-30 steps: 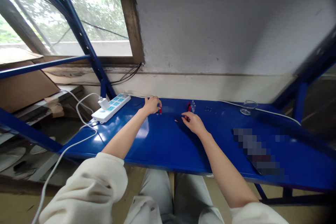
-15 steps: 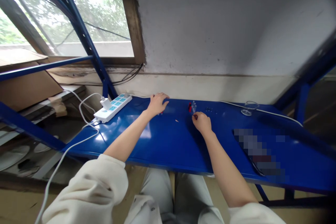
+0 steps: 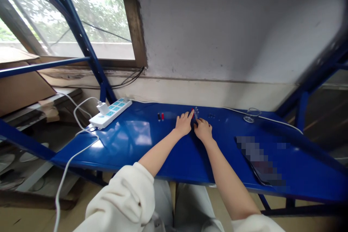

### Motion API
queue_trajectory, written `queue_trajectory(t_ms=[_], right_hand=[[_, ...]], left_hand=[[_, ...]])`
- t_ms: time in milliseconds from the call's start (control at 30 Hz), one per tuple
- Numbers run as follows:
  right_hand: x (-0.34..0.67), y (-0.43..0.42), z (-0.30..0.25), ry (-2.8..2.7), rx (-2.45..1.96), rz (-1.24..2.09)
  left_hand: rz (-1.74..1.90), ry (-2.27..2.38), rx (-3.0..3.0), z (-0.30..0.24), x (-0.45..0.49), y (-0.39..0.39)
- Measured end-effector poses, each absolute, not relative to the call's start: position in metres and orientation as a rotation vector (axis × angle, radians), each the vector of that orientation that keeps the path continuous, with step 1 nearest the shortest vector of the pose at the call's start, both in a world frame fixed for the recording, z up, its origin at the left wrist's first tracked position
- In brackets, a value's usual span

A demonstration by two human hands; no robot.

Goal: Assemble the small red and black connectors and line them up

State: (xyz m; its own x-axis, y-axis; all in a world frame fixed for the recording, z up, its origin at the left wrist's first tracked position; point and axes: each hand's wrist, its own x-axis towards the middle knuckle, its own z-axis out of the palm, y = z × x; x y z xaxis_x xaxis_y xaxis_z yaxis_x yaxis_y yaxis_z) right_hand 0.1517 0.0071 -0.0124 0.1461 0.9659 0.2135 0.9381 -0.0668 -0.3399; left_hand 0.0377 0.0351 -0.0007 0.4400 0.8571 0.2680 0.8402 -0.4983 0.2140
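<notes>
On the blue table, my left hand (image 3: 184, 124) lies with its fingers spread. Its index finger reaches to a small red piece (image 3: 193, 110), which it partly covers. Close by on the right, my right hand (image 3: 203, 129) is curled with fingertips together; what they hold, if anything, is hidden. Small clear upright pieces (image 3: 196, 111) stand just beyond the right fingertips, beside the red piece. Further left are a small black cylinder (image 3: 159, 116) and a small red cylinder (image 3: 162, 116), side by side and apart from both hands.
A white power strip (image 3: 110, 113) with a plugged-in adapter (image 3: 102, 108) lies at the table's left end. Tiny clear bits (image 3: 212, 116) lie right of the hands. A round clear dish (image 3: 248, 119) sits at the back right; a blurred dark flat object (image 3: 257, 163) lies at the front right.
My left hand has moved right from the black and red cylinders, uncovering them, to the red piece beside the clear ones. My right hand stays near the clear pieces. The view has shifted slightly.
</notes>
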Motion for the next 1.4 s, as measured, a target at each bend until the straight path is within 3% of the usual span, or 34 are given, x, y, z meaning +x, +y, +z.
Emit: queue_trajectory(t_ms=[367, 833, 1400], right_hand=[[0.148, 0.01, -0.018, -1.847, -2.075, 0.138], [0.149, 0.023, -0.032, -1.884, -2.11, 0.161], [0.14, 0.011, -0.026, -1.942, -1.948, 0.119]], left_hand=[[0.712, 1.565, 2.619, 0.011, 0.045, 0.045], [1.461, 1.41, 1.657, 0.002, -0.022, 0.018], [1.549, 1.304, 1.553, -0.006, -0.021, 0.011]])
